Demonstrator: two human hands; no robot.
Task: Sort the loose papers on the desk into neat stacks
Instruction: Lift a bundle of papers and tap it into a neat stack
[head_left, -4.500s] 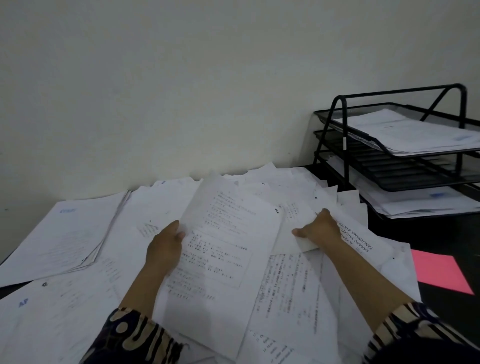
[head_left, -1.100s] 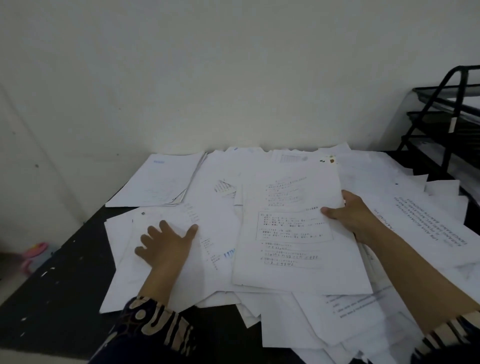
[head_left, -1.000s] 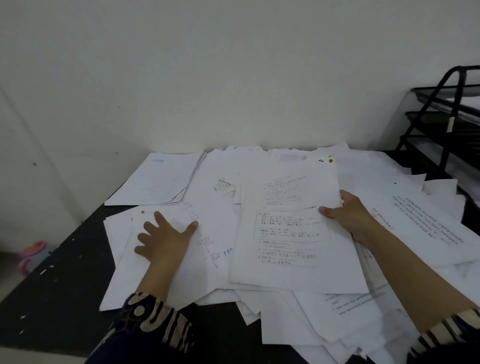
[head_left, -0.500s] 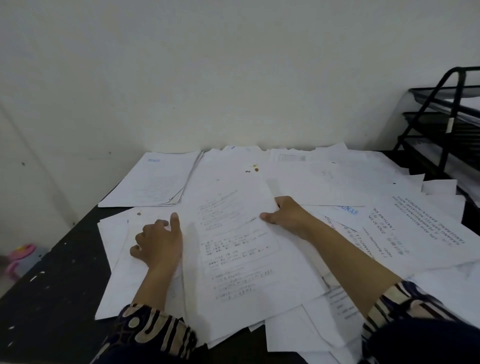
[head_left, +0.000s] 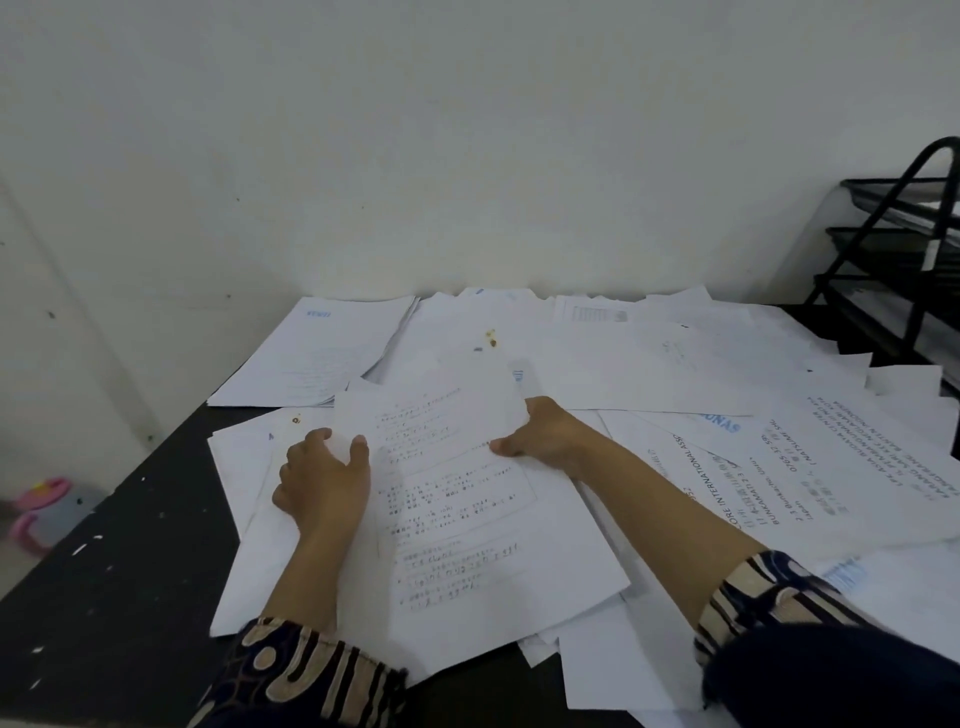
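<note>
Both hands grip one printed sheet (head_left: 457, 499) atop the loose papers (head_left: 810, 467): left hand (head_left: 324, 480) pinching its left edge, right hand (head_left: 543, 434) its right edge. Placing step; next, probably square it onto the neat stack (head_left: 324, 353) beyond the sheet.

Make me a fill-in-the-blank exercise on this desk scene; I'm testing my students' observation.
1. The printed sheet is held by ____ hands.
2. The neat stack lies at the desk's far ____ corner.
3. The wire tray rack is coloured ____.
4. The left hand takes the sheet's ____ edge, the right hand the opposite one.

Missing words: both; left; black; left
</note>
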